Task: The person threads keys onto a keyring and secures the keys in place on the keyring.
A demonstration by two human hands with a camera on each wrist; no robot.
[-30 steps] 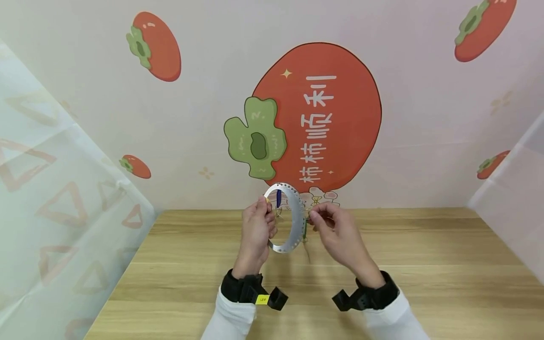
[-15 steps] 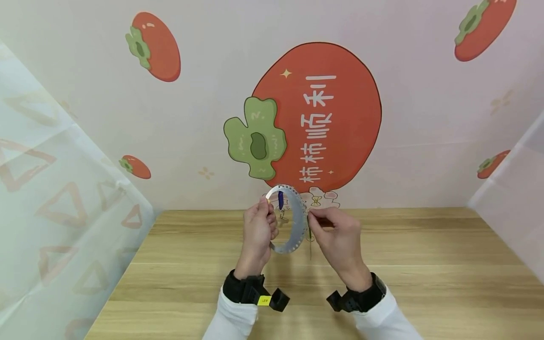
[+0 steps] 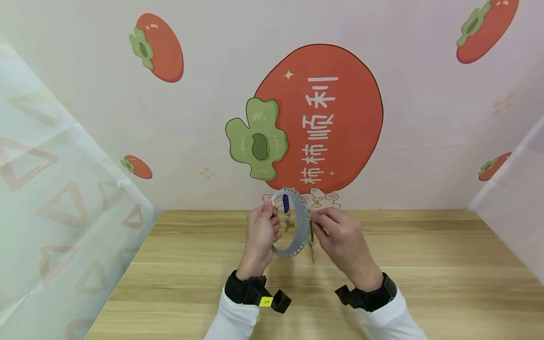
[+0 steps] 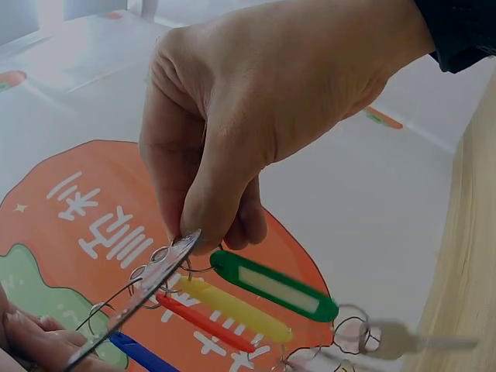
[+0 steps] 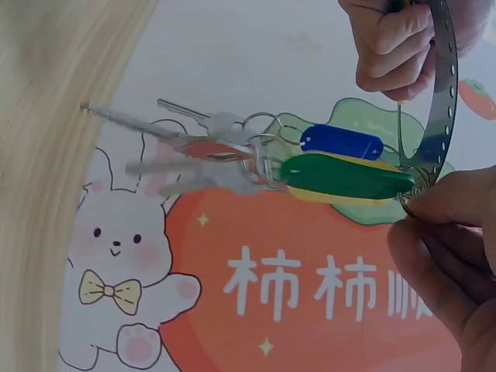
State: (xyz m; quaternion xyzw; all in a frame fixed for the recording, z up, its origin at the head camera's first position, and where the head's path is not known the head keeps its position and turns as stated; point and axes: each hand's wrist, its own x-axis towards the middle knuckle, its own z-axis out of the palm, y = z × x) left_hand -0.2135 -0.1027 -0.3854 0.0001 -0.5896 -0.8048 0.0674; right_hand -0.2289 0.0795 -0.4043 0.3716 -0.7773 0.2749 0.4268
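Note:
My left hand (image 3: pixel 258 231) grips a curved silver metal band (image 3: pixel 302 222) with holes along its edge, held up over the table. At the band's far side, my right hand (image 3: pixel 346 241) pinches the small metal ring of a green key tag (image 4: pixel 275 285). In the right wrist view, thumb and finger meet at that ring, beside the band's edge; their exact contact is partly hidden. A yellow key tag (image 4: pixel 236 308), a red key tag (image 4: pixel 205 322) and a blue key tag (image 5: pixel 341 141) also hang from the band by rings. Keys (image 5: pixel 225 167) dangle from the tags, some blurred.
Below the hands lies a wood-grain table (image 3: pixel 204 274). Behind it stands a pale backdrop (image 3: pixel 204 94) printed with a big orange persimmon and white characters. A white side panel (image 3: pixel 63 212) slants along the left. Black cameras sit on both wrists.
Both hands and the band have shifted slightly right and down. My right hand moved in close against the band's edge and tilted; the green tag swings below its fingers.

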